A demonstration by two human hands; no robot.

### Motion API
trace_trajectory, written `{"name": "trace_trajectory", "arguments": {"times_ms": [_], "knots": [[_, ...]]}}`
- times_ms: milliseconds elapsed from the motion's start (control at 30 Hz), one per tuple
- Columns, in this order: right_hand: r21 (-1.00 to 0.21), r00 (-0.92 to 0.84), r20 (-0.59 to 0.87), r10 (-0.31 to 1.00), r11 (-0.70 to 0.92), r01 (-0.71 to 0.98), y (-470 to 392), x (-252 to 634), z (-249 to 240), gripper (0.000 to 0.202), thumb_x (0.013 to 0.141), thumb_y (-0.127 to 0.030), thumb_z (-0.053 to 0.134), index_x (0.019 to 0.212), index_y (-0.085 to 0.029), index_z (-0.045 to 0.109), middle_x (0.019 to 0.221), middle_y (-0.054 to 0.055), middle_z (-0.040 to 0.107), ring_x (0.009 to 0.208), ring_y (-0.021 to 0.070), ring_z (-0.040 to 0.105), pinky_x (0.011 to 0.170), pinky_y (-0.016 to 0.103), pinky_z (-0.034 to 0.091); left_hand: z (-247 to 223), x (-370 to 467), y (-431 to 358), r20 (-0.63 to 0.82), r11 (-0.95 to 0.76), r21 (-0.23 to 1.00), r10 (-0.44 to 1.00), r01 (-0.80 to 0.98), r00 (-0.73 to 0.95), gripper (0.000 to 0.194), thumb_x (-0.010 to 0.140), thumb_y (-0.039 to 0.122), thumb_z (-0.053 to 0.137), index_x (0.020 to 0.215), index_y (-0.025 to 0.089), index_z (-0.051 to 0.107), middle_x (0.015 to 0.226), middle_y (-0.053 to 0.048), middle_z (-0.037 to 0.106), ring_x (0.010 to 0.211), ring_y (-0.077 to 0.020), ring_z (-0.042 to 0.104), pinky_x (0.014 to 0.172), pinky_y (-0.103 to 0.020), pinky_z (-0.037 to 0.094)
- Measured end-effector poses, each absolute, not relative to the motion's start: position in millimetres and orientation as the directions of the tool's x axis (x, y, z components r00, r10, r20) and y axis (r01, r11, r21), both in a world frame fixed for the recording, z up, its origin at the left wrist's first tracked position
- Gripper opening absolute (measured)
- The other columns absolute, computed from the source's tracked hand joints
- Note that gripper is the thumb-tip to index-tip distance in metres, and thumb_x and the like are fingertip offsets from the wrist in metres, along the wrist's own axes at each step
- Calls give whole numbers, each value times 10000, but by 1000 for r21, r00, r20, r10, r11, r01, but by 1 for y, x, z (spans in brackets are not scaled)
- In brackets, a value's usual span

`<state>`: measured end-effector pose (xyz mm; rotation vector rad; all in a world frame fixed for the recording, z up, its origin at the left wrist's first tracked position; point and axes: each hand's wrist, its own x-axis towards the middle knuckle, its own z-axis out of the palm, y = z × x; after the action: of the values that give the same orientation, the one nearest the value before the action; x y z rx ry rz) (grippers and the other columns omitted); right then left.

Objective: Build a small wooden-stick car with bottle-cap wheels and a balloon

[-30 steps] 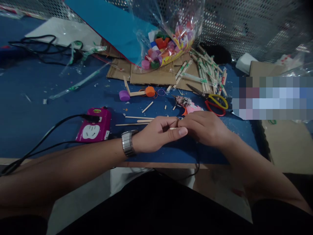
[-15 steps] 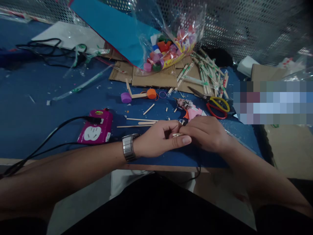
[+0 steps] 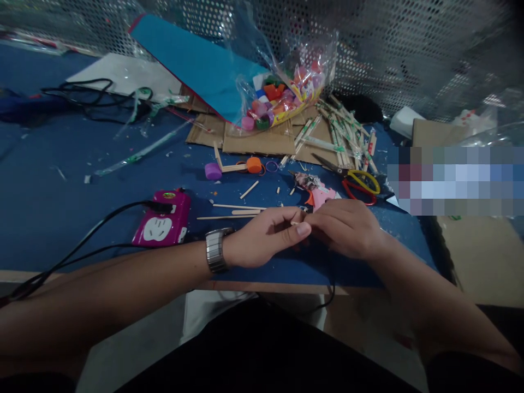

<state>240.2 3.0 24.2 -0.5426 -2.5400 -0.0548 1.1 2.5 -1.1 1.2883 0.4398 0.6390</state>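
Close to the table's front edge, my left hand [image 3: 262,236] is closed, thumb over bent fingers, around short wooden sticks [image 3: 295,222]; only a pale tip of them shows. Fingertip to fingertip with it, my right hand [image 3: 347,226] is closed at the same spot, and its fingers hide most of what they pinch. Just beyond them lies a pink glue gun [image 3: 321,196] with a sooty, wrapped nozzle. Long wooden sticks [image 3: 229,218] lie flat beyond my left hand. Farther back rests a joined stick piece [image 3: 235,168] with a purple cap [image 3: 213,171] and an orange cap [image 3: 254,165].
Scissors [image 3: 360,185] with red and yellow handles lie right of the glue gun. A magenta power socket box [image 3: 164,221] with black cables stands left. Behind are a bag of coloured caps [image 3: 278,101], wrapped chopsticks [image 3: 341,131], cardboard [image 3: 257,139] and a blue sheet [image 3: 192,60].
The view has shifted slightly, so the table contents sit a little lower. My fingers have closed in more, and less of the short sticks shows between them.
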Motion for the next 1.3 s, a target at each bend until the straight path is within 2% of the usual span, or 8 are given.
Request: {"name": "trace_trajectory", "arguments": {"times_ms": [167, 400, 567, 800, 933, 1067, 1167, 1300], "knots": [[-9, -774, 549, 315, 928, 371, 2, 241, 25, 94, 1068, -155, 630, 1100, -117, 709, 884, 96, 793, 756, 204, 708, 706, 333, 566, -8, 2, 1, 121, 189, 927, 670, -325, 732, 571, 1073, 695, 574, 815, 186, 571, 931, -62, 627, 914, -194, 632, 842, -339, 546], [-40, -773, 536, 339, 925, 379, 5, 243, 25, 71, 1069, -151, 649, 1073, -125, 714, 877, 81, 787, 754, 188, 690, 719, 321, 558, -4, 2, 5, 141, 131, 946, 656, -295, 741, 519, 1087, 634, 600, 838, 179, 597, 951, -51, 632, 892, -174, 581, 837, -318, 484], [-26, -767, 542, 343, 919, 393, 6, 245, 24, 107, 1088, -174, 623, 1106, -130, 720, 892, 77, 795, 761, 185, 700, 722, 319, 556, -4, 0, 4, 151, 101, 953, 655, -284, 740, 500, 1098, 629, 583, 866, 186, 575, 940, -37, 608, 940, -187, 600, 902, -340, 484], [-32, -749, 576, 327, 925, 379, 5, 247, 22, 107, 1090, -184, 634, 1166, -167, 706, 893, 54, 808, 779, 179, 724, 742, 322, 565, 0, 0, 3, 183, -16, 974, 651, -228, 737, 488, 1116, 611, 550, 871, 188, 558, 972, -45, 618, 910, -174, 594, 870, -327, 482], [-55, -727, 592, 347, 918, 393, 8, 246, 19, 91, 1092, -213, 660, 1156, -186, 720, 885, 40, 807, 775, 164, 731, 748, 306, 561, -1, 1, 3, 184, -116, 983, 701, -145, 689, 533, 1063, 679, 609, 857, 194, 532, 1018, -61, 618, 917, -179, 570, 874, -339, 483], [-103, -696, 619, 363, 917, 386, 14, 244, 15, 98, 1101, -264, 669, 1074, -198, 737, 851, 26, 797, 738, 154, 729, 718, 295, 546, -6, 2, 3, 139, -87, 990, 757, -112, 638, 532, 1020, 693, 673, 869, 199, 546, 944, -43, 620, 885, -177, 561, 822, -317, 481], [-124, -681, 636, 363, 919, 375, 16, 244, 14, 76, 1083, -254, 706, 1089, -196, 754, 866, 26, 811, 769, 154, 761, 735, 288, 569, -7, 3, 3, 128, -60, 989, 789, -132, 601, 504, 976, 648, 764, 861, 197, 571, 879, -27, 622, 841, -164, 559, 758, -282, 476], [-165, -670, 634, 386, 914, 371, 14, 245, 14, 106, 1082, -254, 719, 1161, -208, 773, 922, 36, 831, 841, 162, 791, 781, 284, 614, -7, 3, 3, 196, -127, 979, 810, -161, 552, 428, 953, 521, 841, 871, 191, 581, 980, -55, 707, 878, -157, 622, 803, -282, 517]]}}
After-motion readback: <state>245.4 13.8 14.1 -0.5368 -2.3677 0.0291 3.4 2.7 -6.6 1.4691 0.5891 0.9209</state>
